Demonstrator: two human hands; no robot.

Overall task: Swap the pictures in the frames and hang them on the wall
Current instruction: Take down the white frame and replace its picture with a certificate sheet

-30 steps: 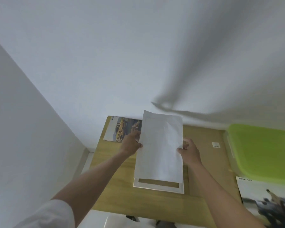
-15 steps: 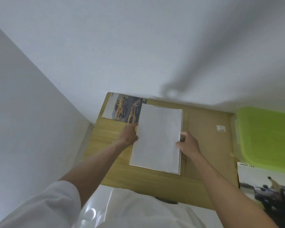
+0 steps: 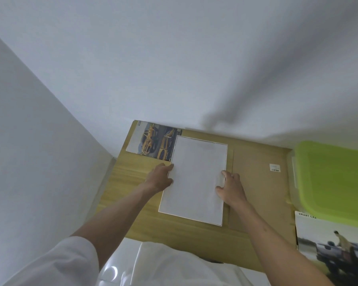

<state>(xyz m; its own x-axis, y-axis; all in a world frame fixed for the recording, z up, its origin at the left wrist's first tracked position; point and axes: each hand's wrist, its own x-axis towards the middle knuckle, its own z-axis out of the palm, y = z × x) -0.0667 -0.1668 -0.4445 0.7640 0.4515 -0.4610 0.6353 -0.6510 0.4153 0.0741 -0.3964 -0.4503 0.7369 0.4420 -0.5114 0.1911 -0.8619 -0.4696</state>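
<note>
Nearest the camera, white sleeves and the front of a white shirt (image 3: 170, 265) fill the bottom edge, with both bare forearms reaching out over a light wooden table (image 3: 120, 182). At the near right, a large car poster with a figure on a dark vehicle (image 3: 329, 244) lies partly out of view, its top edge printed with dark capitals.

In the middle of the table, a white rectangular sheet lying blank side up (image 3: 196, 178) rests flat inside a thin white border that shows along its edges; whether that border is a frame under it cannot be told. The left hand (image 3: 160, 178) sits at the sheet's left edge, fingers curled against the edge, and the right hand (image 3: 230, 186) sits at the right edge with its thumb lying on the paper. Neither hand is closed around anything; both press on or rest against the sheet's sides.

To the right of the sheet, a flat brown cardboard panel (image 3: 258, 182) covers the table, with a small white label (image 3: 274, 167) farther right on it. Beyond that, at the right edge, stands a clear plastic box with a lime-green lid (image 3: 335, 178).

Farther off, at the far left corner, a glossy print of yellow cars (image 3: 153, 143) lies flat, its right side tucked just under the sheet's far left corner. White walls (image 3: 174, 58) rise behind and to the left.
</note>
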